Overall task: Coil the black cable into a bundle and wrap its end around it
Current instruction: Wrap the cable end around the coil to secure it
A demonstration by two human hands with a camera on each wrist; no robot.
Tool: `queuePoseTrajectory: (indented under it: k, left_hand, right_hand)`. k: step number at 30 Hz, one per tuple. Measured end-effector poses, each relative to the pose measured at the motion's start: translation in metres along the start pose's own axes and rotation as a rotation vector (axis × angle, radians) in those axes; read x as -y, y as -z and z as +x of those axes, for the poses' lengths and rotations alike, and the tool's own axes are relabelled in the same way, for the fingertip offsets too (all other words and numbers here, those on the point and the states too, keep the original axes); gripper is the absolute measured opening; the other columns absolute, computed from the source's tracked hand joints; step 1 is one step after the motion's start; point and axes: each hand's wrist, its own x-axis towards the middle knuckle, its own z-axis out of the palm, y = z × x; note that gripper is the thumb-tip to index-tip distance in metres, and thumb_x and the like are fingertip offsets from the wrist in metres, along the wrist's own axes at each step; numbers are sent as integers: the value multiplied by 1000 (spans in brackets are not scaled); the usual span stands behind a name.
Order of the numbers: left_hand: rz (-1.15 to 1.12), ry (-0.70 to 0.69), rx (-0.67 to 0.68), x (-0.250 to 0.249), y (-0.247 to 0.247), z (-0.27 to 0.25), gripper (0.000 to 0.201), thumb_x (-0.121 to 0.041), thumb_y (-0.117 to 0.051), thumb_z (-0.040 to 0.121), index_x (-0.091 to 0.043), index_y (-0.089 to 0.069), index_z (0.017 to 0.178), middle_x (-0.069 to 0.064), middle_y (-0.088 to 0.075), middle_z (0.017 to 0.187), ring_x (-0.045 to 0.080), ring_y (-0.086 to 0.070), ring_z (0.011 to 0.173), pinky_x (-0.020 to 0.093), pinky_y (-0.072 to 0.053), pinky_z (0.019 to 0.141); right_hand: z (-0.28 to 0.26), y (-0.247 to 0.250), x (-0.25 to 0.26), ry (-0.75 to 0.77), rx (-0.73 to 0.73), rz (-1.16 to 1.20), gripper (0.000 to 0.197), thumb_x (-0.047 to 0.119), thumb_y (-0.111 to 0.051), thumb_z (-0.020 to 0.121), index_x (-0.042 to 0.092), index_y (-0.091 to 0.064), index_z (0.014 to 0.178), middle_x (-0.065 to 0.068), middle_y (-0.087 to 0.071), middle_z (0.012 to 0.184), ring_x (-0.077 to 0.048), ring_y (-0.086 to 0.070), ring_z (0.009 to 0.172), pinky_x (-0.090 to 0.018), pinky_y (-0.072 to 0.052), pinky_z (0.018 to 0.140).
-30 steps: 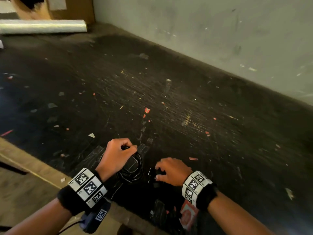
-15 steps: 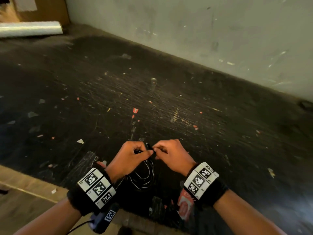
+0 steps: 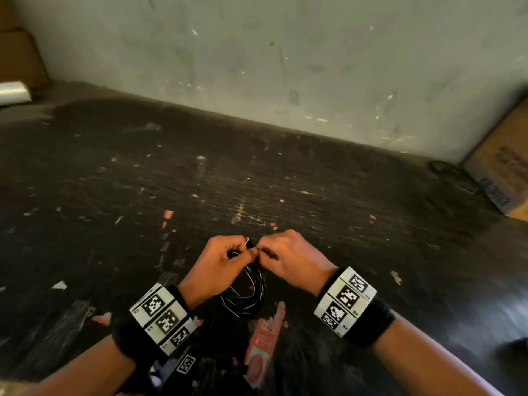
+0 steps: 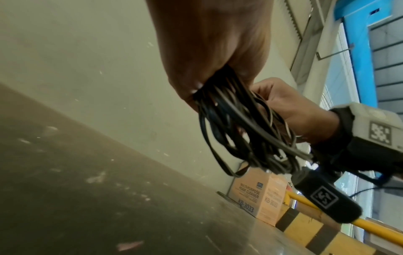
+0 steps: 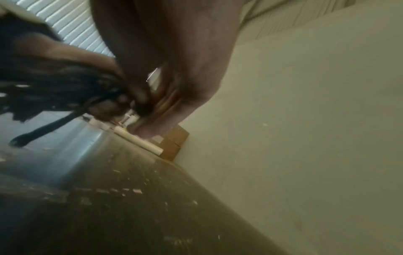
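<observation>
Clamped in my left hand [image 3: 218, 260], the coiled black cable [image 3: 245, 292] hangs as a bundle of loops above the dark work surface [image 3: 114, 195], my fingers curled tight round the top of the coil. From the left wrist view the strands [image 4: 246, 124] spill down out of my fist, clear of the surface. Just right of the bundle's top, my right hand [image 3: 288, 257] meets the left, fingertips pinching a short length of the cable at the coil's upper edge; the right wrist view is blurred, but a loose dark strand [image 5: 43, 131] trails down to the left of that hand. Marker-printed bands sit on both my wrists, below the bundle. Under the bundle, a red label [image 3: 261, 352] is stuck to the surface. Far right of the bundle, a cardboard box [image 3: 503, 172] stands against the pale wall [image 3: 285, 58]. Far left of it, a white roll [image 3: 13, 91] lies at the wall's foot.
</observation>
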Motion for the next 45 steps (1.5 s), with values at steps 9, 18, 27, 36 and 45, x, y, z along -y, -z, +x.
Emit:
queuePoseTrajectory:
  k: [9, 18, 27, 36, 45]
  left_hand:
    - [99, -134, -188, -44, -64, 34, 31, -9, -61, 89, -8, -55, 58, -4, -52, 55, 4, -48, 53, 19, -40, 53]
    - [-161, 41, -277, -71, -87, 42, 23, -10, -57, 91, 0, -58, 70, -13, -42, 44, 2, -36, 39, 14, -29, 41]
    - [-202, 3, -299, -103, -99, 43, 35, -18, -58, 92, -5, -51, 61, -12, -37, 42, 3, -32, 36, 14, -28, 39]
    - [-94, -51, -502, -113, -98, 58, 44, -27, -59, 91, 10, -51, 68, 29, -48, 62, 22, -45, 56, 35, -41, 59]
    - [-18, -77, -604, -120, -100, 67, 37, -27, -59, 90, -3, -55, 62, 10, -53, 58, 17, -47, 54, 37, -43, 57]
  right_hand:
    - [-18, 24, -45, -539, -487, 758, 14, 15, -61, 89, 12, -69, 78, -10, -73, 79, -16, -67, 69, -39, -58, 73]
    - [-56, 69, -70, -19, -249, 1020, 33, -18, -54, 83, 11, -63, 97, -6, -67, 99, -13, -70, 91, -25, -57, 84]
    - [-67, 110, -73, 175, -407, 683, 21, -6, -74, 74, 10, -62, 78, -2, -72, 93, -14, -71, 88, -21, -56, 78]
    - [-96, 143, -45, 161, -187, 546, 9, 16, -75, 78, 17, -69, 85, 2, -73, 82, -5, -69, 76, -20, -56, 71]
    - [-71, 102, -57, 285, -571, -126, 7, 19, -74, 76, 15, -70, 80, -5, -58, 121, -16, -48, 113, -30, -39, 92]
